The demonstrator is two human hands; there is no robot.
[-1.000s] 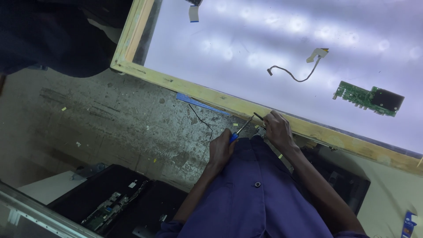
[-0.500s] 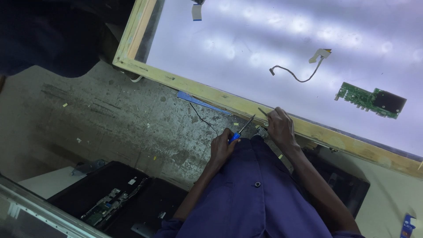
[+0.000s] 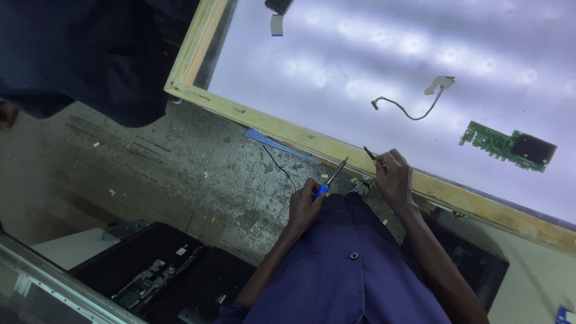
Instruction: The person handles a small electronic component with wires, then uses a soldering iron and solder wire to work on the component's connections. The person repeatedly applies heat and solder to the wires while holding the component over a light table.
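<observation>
Gripping a blue-handled soldering iron [image 3: 332, 178], the left hand [image 3: 305, 204] had its fingers curled tight round the handle, the thin metal tip angled up toward the pale wooden frame [image 3: 288, 133] of a lit white backlight panel [image 3: 384, 66]. The right hand [image 3: 393, 177] pinched a slim dark probe, perhaps tweezers [image 3: 371, 154], just beside it. A slip might have scorched the frame or burned the nearby fingers, since tip and hand sat close. The iron looked slender and straight, its tip dull. A green circuit board [image 3: 509, 146] lay well apart on the panel.
</observation>
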